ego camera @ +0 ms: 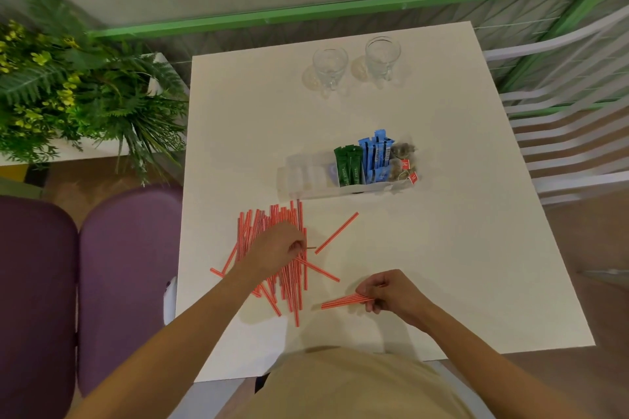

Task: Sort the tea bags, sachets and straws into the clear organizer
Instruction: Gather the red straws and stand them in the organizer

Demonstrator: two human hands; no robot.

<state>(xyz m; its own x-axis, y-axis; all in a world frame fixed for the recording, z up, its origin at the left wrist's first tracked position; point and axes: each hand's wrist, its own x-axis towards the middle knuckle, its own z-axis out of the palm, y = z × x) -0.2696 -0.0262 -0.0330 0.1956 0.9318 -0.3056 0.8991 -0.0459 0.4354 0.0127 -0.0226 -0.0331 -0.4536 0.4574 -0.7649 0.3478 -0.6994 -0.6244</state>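
Observation:
A pile of red-and-white striped straws (272,224) lies on the white table (442,265), front left. My left hand (277,247) rests on the pile, its fingers curled around some of the straws. My right hand (388,291) grips a small bundle of straws (340,301) that points left, low over the table. One loose straw (336,232) lies apart, slanted. The clear organizer (306,177) stands mid-table; it holds green sachets (348,165), blue sachets (376,156) and tea bags (403,161) on its right side, while its left compartments look empty.
Two glass mugs (329,70) (382,56) stand at the table's far edge. Green plants (78,95) fill the left, purple seats (126,265) sit beside the table's left edge, and a white slatted chair (571,133) is on the right.

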